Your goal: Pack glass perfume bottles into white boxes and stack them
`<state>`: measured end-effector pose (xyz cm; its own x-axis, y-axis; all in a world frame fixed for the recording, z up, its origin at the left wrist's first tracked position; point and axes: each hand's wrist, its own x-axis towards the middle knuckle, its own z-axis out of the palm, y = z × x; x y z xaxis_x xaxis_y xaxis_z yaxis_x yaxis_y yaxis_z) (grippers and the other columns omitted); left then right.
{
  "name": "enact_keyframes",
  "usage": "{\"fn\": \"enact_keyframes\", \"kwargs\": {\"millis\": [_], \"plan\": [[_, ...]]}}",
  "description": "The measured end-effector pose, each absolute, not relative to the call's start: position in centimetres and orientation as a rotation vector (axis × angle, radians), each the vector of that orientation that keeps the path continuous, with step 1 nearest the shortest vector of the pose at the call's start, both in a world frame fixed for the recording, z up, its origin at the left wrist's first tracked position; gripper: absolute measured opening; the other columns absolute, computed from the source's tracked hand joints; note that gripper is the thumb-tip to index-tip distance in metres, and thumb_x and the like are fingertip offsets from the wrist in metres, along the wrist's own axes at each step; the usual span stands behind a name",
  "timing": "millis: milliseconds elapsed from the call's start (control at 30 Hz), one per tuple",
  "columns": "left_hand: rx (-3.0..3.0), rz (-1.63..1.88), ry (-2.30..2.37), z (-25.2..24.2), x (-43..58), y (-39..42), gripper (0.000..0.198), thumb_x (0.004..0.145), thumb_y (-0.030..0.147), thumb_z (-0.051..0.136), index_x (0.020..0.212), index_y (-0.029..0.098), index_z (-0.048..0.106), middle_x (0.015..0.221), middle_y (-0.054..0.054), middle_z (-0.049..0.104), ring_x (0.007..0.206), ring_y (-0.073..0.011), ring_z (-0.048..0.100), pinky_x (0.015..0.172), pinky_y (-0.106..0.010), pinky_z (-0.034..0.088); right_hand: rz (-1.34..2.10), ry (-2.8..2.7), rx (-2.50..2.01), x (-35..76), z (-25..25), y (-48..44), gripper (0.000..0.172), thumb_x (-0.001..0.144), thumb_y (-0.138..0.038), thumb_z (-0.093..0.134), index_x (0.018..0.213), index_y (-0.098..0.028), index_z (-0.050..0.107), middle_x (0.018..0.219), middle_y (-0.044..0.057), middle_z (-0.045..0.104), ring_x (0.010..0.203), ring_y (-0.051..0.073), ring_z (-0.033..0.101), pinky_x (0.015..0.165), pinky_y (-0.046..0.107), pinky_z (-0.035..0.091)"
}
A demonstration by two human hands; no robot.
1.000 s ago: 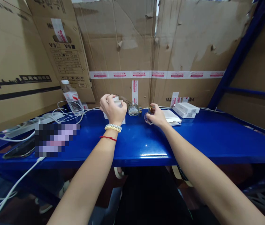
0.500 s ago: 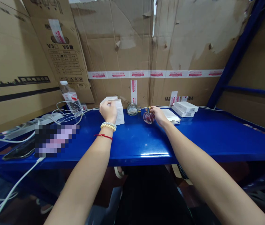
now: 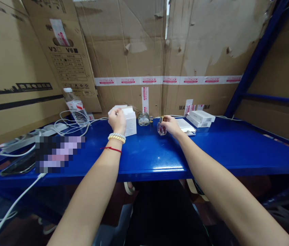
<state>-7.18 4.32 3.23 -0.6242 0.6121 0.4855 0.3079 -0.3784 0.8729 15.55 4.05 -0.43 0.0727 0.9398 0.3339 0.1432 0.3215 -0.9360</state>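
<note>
On the blue shelf (image 3: 144,153) my left hand (image 3: 117,120) is closed on a small white carton (image 3: 129,119), fingers pinching its top edge. My right hand (image 3: 170,125) grips a small round glass perfume bottle (image 3: 161,128) with pink liquid and a gold neck, resting on the shelf. A second clear glass bottle (image 3: 143,119) stands between the two hands, by the cardboard wall.
Flat white boxes (image 3: 200,118) lie stacked at the back right, with another flat box (image 3: 186,125) beside my right hand. A plastic water bottle (image 3: 74,107), white cables (image 3: 70,124), a power strip (image 3: 31,136) and a phone (image 3: 18,165) lie left. Cardboard sheets (image 3: 139,51) wall the back.
My left hand stood the white carton upright and shifted its grip to the top. My right hand turned the pink bottle, which now shows narrower beside my fingers.
</note>
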Motion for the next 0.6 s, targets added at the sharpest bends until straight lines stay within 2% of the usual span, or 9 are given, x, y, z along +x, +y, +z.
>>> {"fn": "enact_keyframes", "kwargs": {"millis": [167, 367, 500, 600], "plan": [[1.221, 2.066, 1.52, 2.93, -7.42, 4.75, 0.019, 0.069, 0.025, 0.054, 0.082, 0.018, 0.066, 0.096, -0.004, 0.068, 0.097, -0.0209, 0.06, 0.091, -0.033, 0.046, 0.756, -1.429, -1.094, 15.71, -0.68, 4.16, 0.03, 0.056, -0.016, 0.058, 0.086, -0.018, 0.058, 0.092, 0.005, 0.07, 0.087, 0.019, 0.065, 0.088, 0.037, 0.05], [1.263, 1.957, 1.326, 2.82, -6.91, 4.76, 0.018, 0.066, 0.024, 0.054, 0.079, 0.016, 0.064, 0.095, -0.005, 0.068, 0.099, -0.0211, 0.061, 0.093, -0.033, 0.047, 0.679, -1.471, -1.143, 15.72, -0.74, 4.19, 0.029, 0.059, -0.019, 0.062, 0.087, -0.018, 0.057, 0.092, 0.005, 0.069, 0.085, 0.018, 0.064, 0.086, 0.036, 0.05], [1.296, 1.89, 1.207, 2.68, -6.58, 4.74, 0.025, 0.063, 0.025, 0.058, 0.087, 0.017, 0.064, 0.104, -0.007, 0.068, 0.107, -0.0236, 0.059, 0.1, -0.038, 0.044, 0.566, -1.532, -1.216, 15.76, -0.79, 3.9, 0.03, 0.062, -0.029, 0.069, 0.087, -0.017, 0.059, 0.091, 0.006, 0.068, 0.084, 0.019, 0.063, 0.085, 0.037, 0.05], [1.343, 1.829, 1.193, 2.61, -6.44, 4.59, 0.032, 0.063, 0.026, 0.059, 0.093, 0.016, 0.064, 0.108, -0.009, 0.066, 0.112, -0.0256, 0.057, 0.103, -0.04, 0.042, 0.554, -1.552, -1.241, 15.75, -0.8, 3.55, 0.035, 0.063, -0.039, 0.073, 0.087, -0.018, 0.059, 0.09, 0.006, 0.067, 0.078, 0.019, 0.063, 0.079, 0.037, 0.051]]}}
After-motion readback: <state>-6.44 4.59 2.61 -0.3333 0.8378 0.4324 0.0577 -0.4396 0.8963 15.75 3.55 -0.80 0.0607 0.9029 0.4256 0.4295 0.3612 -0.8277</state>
